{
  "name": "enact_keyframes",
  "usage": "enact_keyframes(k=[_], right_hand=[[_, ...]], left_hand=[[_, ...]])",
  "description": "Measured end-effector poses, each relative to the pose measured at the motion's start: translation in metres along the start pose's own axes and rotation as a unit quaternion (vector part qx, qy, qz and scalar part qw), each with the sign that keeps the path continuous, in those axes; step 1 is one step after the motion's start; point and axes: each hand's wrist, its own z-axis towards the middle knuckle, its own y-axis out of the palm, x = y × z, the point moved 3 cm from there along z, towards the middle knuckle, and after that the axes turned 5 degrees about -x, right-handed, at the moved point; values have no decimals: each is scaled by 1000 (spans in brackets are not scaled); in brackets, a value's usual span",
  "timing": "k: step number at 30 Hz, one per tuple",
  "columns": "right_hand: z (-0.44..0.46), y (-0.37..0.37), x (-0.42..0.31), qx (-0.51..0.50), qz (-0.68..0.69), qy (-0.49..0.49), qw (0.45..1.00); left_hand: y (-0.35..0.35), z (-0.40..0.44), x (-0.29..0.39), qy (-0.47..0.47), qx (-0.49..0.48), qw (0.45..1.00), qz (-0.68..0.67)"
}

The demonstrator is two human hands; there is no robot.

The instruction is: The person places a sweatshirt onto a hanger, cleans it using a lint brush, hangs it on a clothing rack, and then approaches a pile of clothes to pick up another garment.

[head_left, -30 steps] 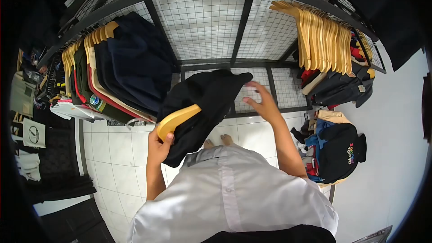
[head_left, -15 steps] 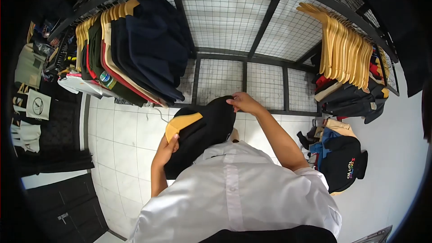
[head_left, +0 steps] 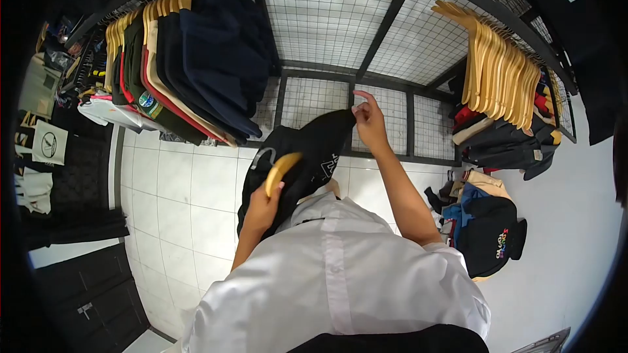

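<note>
One hanger (head_left: 279,175) in curled left hand (head_left: 261,209) | right hand (head_left: 371,128) apparently pinching black garment (head_left: 310,140) edge | broad floor (head_left: 208,186) alongside

Wooden hanger (head_left: 282,172) blurred, lower end hidden by left fingers (head_left: 264,199).

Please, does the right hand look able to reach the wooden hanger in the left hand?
Probably yes: nothing covers the free end of the wooden hanger, though the right hand would likely have to release the black garment first.
</note>
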Motion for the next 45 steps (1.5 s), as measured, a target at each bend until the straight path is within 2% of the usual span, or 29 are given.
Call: enact_keyframes(k=[1, 3, 5, 7, 8, 10, 11, 13, 14, 15, 16, 18, 19, 20, 21, 22, 23, 25, 26, 29, 32, 34, 36, 37, 39, 40, 42, 43, 45], right_hand=[[-7, 1, -22, -6, -27, -61, 998], [-25, -6, -57, -1, -63, -55, 996], [-35, -17, -59, -77, -130, -36, 988], [-59, -15, -57, -260, -88, -44, 960], [-69, -17, -62, -363, -99, -27, 926], [-75, -32, -85, -391, -118, 5, 913], [-78, -37, -91, -421, -136, 36, 896], [-61, -61, -105, -208, -125, -71, 967], [-52, -73, -113, -82, -117, -111, 984], [-43, -79, -118, -12, -180, -128, 975], [-38, -78, -123, -7, -180, -128, 975], [-34, -61, -137, -102, -97, -194, 971], [-33, -50, -138, -164, -87, -211, 960], [-32, -46, -138, -161, -85, -212, 960], [-30, -41, -133, -197, -97, -129, 967], [-30, -37, -127, -233, -109, -44, 965], [-31, -33, -125, -234, -110, -46, 965], [-34, -30, -127, -131, -137, -89, 978], [-33, -31, -129, -131, -138, -94, 977], [-35, -47, -150, 66, -317, -201, 925], [-25, -60, -157, 109, -358, -157, 914], [-16, -67, -160, 94, -378, -95, 916], [-11, -74, -148, -2, -360, -28, 932], [-12, -75, -149, 1, -360, -28, 932], [-16, -74, -162, 12, -295, -119, 948], [-17, -74, -170, 13, -295, -118, 948], [-18, -61, -176, -165, -280, 0, 946], [-19, -55, -181, -166, -280, 0, 946], [-23, -31, -191, -331, -285, -73, 896]], left_hand=[[-1, 5, -11, 9, 47, 999, 1], [-15, 3, -9, -48, 72, 990, -116], [-29, 0, 6, -26, 121, 967, -221], [-39, 2, 5, -6, 134, 966, -222], [-44, 1, 6, 46, 131, 974, -178], [-49, 0, 8, 136, 133, 975, -116], [-53, 0, 5, 139, 128, 975, -114], [-62, -1, 3, 199, 90, 968, -124], [-67, -1, 6, 207, 97, 967, -112], [-69, -1, 7, 211, 94, 967, -111], [-71, -2, 8, 229, 98, 959, -134], [-75, -1, 22, 275, 79, 944, -168], [-74, -1, 33, 258, 98, 944, -183], [-73, 0, 48, 240, 118, 943, -198], [-80, 2, 60, 216, 150, 954, -142], [-82, 6, 76, 191, 179, 951, -162], [-80, 10, 93, 166, 210, 946, -184], [-86, 20, 84, 168, 192, 949, -184], [-87, 22, 86, 158, 219, 946, -179], [-97, 18, 88, 162, 281, 926, -194], [-97, 15, 96, 242, 284, 906, -201], [-97, 15, 95, 293, 276, 894, -198], [-94, 18, 93, 278, 236, 908, -206], [-92, 18, 95, 281, 234, 908, -206], [-87, 18, 99, 252, 246, 904, -244], [-85, 18, 102, 252, 245, 904, -243], [-78, 18, 108, 268, 208, 917, -210], [-75, 21, 111, 276, 193, 922, -190], [-69, 24, 118, 283, 156, 939, -115]])
